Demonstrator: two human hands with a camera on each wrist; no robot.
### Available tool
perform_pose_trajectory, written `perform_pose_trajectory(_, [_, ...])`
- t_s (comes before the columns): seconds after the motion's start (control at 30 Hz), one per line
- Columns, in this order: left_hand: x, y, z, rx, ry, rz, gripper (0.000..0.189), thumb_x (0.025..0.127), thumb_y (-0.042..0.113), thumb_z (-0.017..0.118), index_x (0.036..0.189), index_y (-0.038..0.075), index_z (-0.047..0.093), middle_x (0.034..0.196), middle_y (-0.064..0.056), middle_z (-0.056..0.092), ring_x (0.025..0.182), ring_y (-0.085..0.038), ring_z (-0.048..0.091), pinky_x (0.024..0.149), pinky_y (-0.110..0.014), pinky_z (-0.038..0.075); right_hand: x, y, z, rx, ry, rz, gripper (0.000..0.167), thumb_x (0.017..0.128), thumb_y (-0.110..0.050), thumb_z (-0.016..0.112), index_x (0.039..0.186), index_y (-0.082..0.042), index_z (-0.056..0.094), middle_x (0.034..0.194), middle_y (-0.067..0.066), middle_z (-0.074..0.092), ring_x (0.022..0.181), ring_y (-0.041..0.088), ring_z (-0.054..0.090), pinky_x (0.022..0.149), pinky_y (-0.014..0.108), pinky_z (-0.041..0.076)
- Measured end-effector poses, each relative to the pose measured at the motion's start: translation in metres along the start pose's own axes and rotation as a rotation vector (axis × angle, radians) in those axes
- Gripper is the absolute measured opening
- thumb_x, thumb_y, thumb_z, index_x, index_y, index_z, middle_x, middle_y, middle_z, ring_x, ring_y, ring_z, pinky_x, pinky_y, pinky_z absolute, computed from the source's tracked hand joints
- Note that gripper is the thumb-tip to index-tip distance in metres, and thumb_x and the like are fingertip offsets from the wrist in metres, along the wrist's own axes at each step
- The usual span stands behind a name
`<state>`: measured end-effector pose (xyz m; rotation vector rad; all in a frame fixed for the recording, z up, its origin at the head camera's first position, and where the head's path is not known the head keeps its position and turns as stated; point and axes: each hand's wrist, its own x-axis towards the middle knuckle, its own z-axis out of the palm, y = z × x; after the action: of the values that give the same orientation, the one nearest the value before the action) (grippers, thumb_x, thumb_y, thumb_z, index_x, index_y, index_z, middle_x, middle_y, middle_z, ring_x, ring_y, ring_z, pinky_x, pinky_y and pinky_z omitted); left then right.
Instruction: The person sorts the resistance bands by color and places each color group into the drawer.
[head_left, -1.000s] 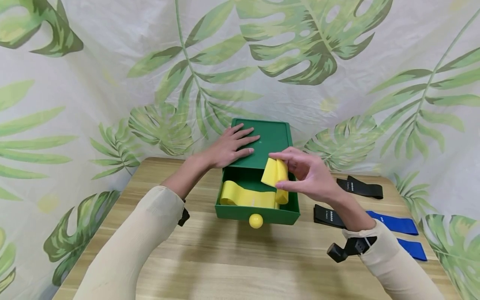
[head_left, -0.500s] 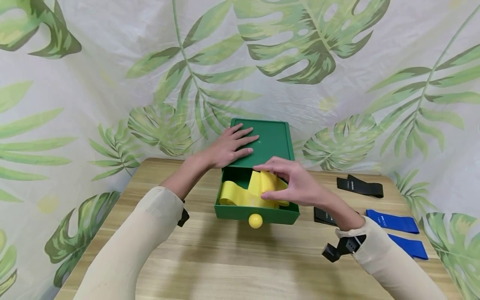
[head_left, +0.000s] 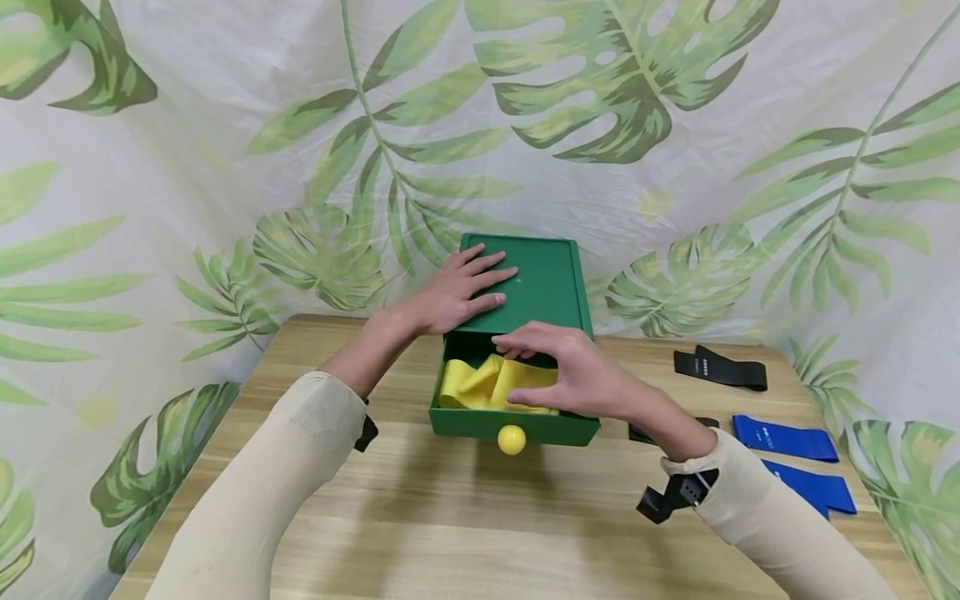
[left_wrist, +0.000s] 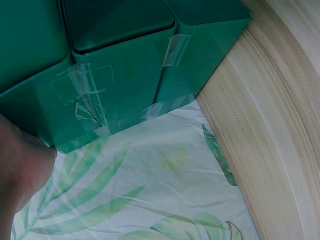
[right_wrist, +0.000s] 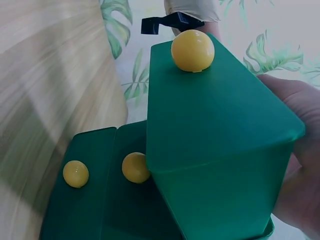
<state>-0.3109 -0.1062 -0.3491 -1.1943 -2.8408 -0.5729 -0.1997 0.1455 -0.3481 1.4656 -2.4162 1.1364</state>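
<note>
My left hand rests with fingers spread on the lid of a green drawer cabinet. The cabinet's top drawer, with a round yellow knob, is pulled out. Inside lie yellow elastic loop bands, overlapping one another. Over the drawer's right part hovers my right hand, thumb and fingers apart and nothing gripped, thumb close to a band. In the right wrist view that hand is beside the drawer, its fingers hidden behind it. The left wrist view shows the taped cabinet side.
To the right on the wooden table lie a black band, another black band partly behind the right arm, and blue bands. Two lower drawers with yellow knobs sit beneath. A leaf-print cloth hangs behind.
My right hand has moved left and down with a folded yellow band and let it go onto the others in the drawer. The left hand has stayed on the lid.
</note>
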Motion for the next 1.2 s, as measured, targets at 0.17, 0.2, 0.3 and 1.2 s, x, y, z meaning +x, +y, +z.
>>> perform_pose_trajectory(0.17, [0.000, 0.001, -0.002, 0.013, -0.008, 0.004, 0.056, 0.114, 0.041, 0.046, 0.166, 0.020, 0.040, 0.175, -0.012, 0.024, 0.164, -0.041, 0.005, 0.127, -0.067, 0.004, -0.004, -0.004, -0.003, 0.030, 0.049, 0.010, 0.053, 0.087, -0.008, 0.089, 0.135, 0.002, 0.069, 0.128, 0.015, 0.071, 0.116, 0.026, 0.068, 0.094, 0.048, 0.059])
perform_pose_trajectory(0.2, [0.000, 0.001, -0.002, 0.014, -0.009, 0.007, 0.056, 0.114, 0.041, 0.046, 0.166, 0.019, 0.040, 0.175, -0.012, 0.023, 0.164, -0.041, 0.004, 0.127, -0.067, 0.004, -0.006, -0.005, -0.003, 0.035, 0.058, 0.014, 0.051, 0.088, -0.008, 0.088, 0.135, 0.000, 0.069, 0.128, 0.013, 0.071, 0.116, 0.025, 0.068, 0.094, 0.048, 0.059])
perform_pose_trajectory(0.3, [0.000, 0.001, -0.002, 0.014, -0.010, 0.004, 0.056, 0.114, 0.041, 0.046, 0.166, 0.020, 0.040, 0.176, -0.012, 0.023, 0.164, -0.040, 0.004, 0.127, -0.067, 0.004, -0.011, -0.010, -0.006, 0.047, 0.081, 0.025, 0.050, 0.089, -0.007, 0.087, 0.135, -0.004, 0.070, 0.127, 0.009, 0.070, 0.112, 0.024, 0.069, 0.092, 0.046, 0.060])
perform_pose_trajectory(1.2, [0.000, -0.001, 0.001, 0.022, 0.000, 0.003, 0.056, 0.114, 0.039, 0.047, 0.166, 0.019, 0.040, 0.175, -0.012, 0.024, 0.164, -0.040, 0.005, 0.128, -0.067, 0.004, -0.059, -0.067, 0.015, 0.022, 0.235, -0.087, 0.047, 0.090, -0.017, 0.088, 0.132, -0.008, 0.070, 0.106, 0.003, 0.073, 0.089, 0.016, 0.069, 0.081, 0.023, 0.057])
